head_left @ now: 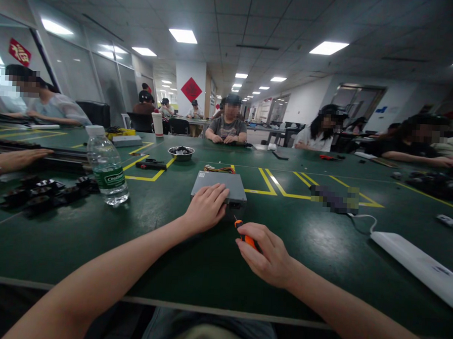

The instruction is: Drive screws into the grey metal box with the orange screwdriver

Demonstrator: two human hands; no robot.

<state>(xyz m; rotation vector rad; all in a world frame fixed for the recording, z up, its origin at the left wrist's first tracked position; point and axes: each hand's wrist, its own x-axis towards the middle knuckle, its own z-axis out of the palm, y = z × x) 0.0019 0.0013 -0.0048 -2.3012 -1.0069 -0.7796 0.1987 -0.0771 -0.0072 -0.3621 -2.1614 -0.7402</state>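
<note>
A grey metal box (233, 185) with a bundle of coloured wires (221, 169) at its far side lies on the green table. My left hand (207, 205) rests on top of the box near its front edge, its fingers lying flat and extended. To the right and nearer to me, my right hand (263, 252) is closed round an orange and black screwdriver (248, 236). The screwdriver's thin tip points up and left toward the front of the box, a little apart from it.
A water bottle (107, 171) stands left, beside black parts (43, 195). Beyond are a metal bowl (181, 153) and a black tool (151, 164). At right lies a white power strip (415, 265). Another person's hand (20, 159) reaches in at far left.
</note>
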